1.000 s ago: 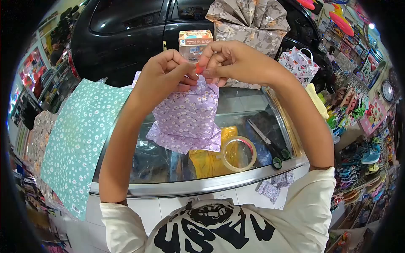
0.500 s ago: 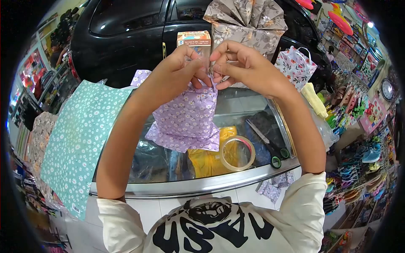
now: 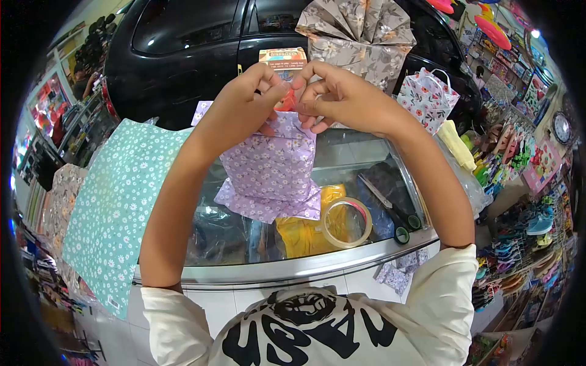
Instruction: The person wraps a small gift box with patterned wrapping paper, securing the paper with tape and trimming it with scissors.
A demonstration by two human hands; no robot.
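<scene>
The left hand and right hand meet, fingertips pinched tight on the top edge of the purple flowered parcel, which stands upright on the glass counter. A tape roll lies at the parcel's 4 o'clock with scissors just beyond. A teal sheet is at its 9 o'clock.

Bright, even shop light is falling from above, a lamp is glaring at upper right, pale reflections are lying on the glass desk and black car, and fisheye curving is bending the edges inside a dark vignette.
</scene>
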